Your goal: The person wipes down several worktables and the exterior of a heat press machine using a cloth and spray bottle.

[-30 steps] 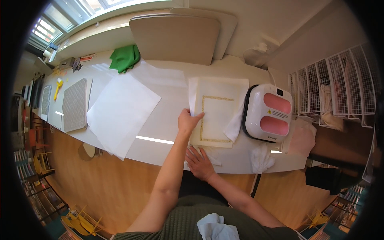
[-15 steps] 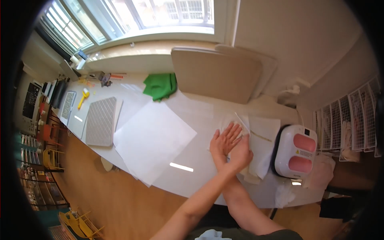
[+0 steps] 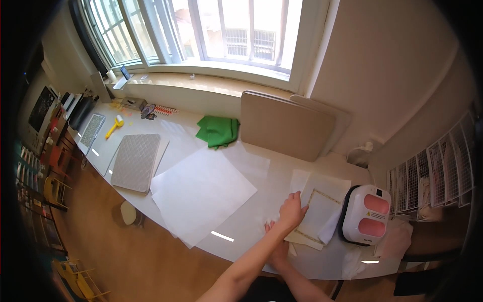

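Note:
My forearms cross, the left one above the right. My left hand (image 3: 293,211) is closed at the left edge of a pale sheet with a gold patterned border (image 3: 324,204); what it grips, if anything, is hidden. Lower and to the left, my right hand (image 3: 276,247) is partly covered by my left forearm. Its visible fingers look curled, with something small and whitish at their tips that I cannot make out. Cream and white layers lie under the bordered sheet. Just right of it stands a white heat press (image 3: 367,215) with pink grip openings.
Large white sheets (image 3: 206,181) lie left of my hands, beside a grey quilted pad (image 3: 135,163). Behind are folded green cloth (image 3: 218,131) and a beige board (image 3: 287,126) leaning at the wall. A yellow-handled roller (image 3: 114,127) lies far left. White wire racks (image 3: 432,173) stand right.
My right hand, flat and open before, has drawn back toward me beneath the left forearm. The left hand has shifted slightly left and down. The gold-bordered sheet is now far more exposed. The view has shifted.

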